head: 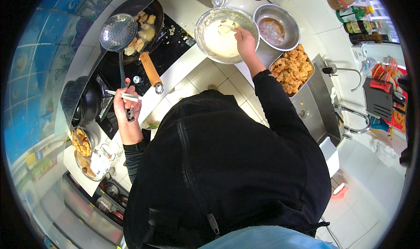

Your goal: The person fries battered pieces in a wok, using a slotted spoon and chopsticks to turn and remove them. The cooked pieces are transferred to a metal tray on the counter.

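My left hand is closed round the long handle of a perforated metal skimmer. White sticks, perhaps chopsticks, cross the same hand. The skimmer's round head is over the left side of a dark wok with a wooden handle. Pale battered pieces fry in the wok's oil. My right hand reaches into a steel bowl of cream-coloured batter. Its fingers are drawn together at the batter, beside a coated lump; whether they grip it is unclear.
A tray of brown pieces sits at the sink's edge, near a steel bowl with liquid. Batter drips spot the black cooktop. At left stand a black pot and a container of fried pieces.
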Tool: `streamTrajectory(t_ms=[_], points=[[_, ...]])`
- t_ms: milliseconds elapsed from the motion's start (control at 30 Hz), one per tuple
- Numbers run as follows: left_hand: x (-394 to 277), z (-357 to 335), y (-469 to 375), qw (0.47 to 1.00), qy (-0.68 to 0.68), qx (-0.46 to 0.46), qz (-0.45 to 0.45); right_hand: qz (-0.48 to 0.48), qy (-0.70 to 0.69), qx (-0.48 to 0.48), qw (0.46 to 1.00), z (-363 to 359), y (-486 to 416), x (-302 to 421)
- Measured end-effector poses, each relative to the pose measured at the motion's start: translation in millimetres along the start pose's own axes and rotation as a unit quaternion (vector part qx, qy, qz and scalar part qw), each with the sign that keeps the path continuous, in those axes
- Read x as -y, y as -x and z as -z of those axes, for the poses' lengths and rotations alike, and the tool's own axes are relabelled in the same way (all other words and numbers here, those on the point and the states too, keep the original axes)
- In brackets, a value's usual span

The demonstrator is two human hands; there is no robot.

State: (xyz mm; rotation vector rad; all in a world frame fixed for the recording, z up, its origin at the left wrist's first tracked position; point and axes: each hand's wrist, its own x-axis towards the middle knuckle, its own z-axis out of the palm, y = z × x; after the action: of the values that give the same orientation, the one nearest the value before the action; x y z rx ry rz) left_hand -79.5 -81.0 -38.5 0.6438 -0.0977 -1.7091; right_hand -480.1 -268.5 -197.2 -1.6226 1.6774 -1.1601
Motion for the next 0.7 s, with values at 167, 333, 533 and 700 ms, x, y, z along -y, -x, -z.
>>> streamTrajectory(t_ms=[167, 333, 533, 700], points=[[4.3, -1.4, 7.0, 1.0, 0.006, -0.02, -0.004, -0.103, -0.109, 0.097, 0.984, 2.8, 6.6, 5.6], [8.4, -2.8, 9.5, 1.0, -0.004, -0.009, -0.012, -0.102, -0.118, 0.145, 0.977, 33.7, 34.1, 19.1], [13.0, -10.0, 4.5, 1.0, 0.02, 0.001, -0.016, 0.086, 0.03, 0.108, 0.99, 62.9, 64.3, 49.2], [14.2, -10.2, 3.6, 1.0, 0.014, 0.022, -0.009, 0.127, 0.074, 0.12, 0.982, 54.5, 70.2, 54.8]])
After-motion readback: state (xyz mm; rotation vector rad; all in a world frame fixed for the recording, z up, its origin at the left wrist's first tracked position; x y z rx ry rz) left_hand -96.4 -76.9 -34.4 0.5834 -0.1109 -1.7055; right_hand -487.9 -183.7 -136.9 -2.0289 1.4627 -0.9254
